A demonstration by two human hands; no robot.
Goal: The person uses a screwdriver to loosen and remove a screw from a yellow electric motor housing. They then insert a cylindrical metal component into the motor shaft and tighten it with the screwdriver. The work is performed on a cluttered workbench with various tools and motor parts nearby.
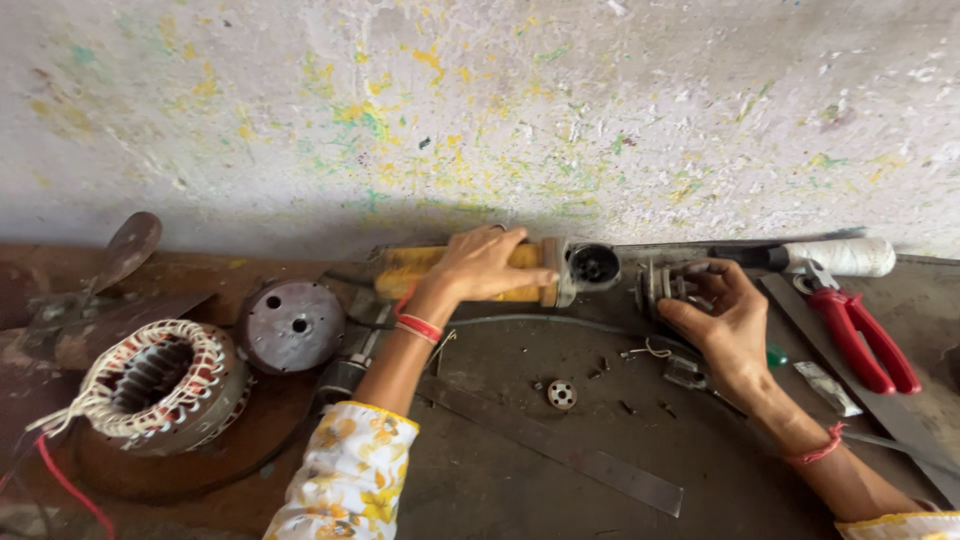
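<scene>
From the head view, the yellow angle grinder point(470, 272) is seen lying on its side just above the middle of the frame, right along the foot of the paint-speckled wall point(480, 110), with its dark gear head point(592, 266) pointing right. It would probably be felt as a heavy, rigid lump, metal at the head end and hard plastic along the body, likely a bit slick from grime, so the fat yellow barrel is judged the sensible spot to be gripped. That's where the left hand point(483, 264) is wrapped, fingers curled over the top and closed around the body. The right hand point(722, 312) is cupped a little right of the head, fingers bent around a small round metal part point(655, 288); exactly what kind of part can't be told. The body is worn and scuffed, yellow gone orange in places. Further right, red-handled pliers point(865, 338) and a white-handled tool point(835, 256) are laid on the dirty bench point(520, 470). At the lower left a wound motor stator point(160, 380) and a round metal cover point(292, 325) are parked, and a small bearing-like disc point(562, 394) is left near the middle.
</scene>
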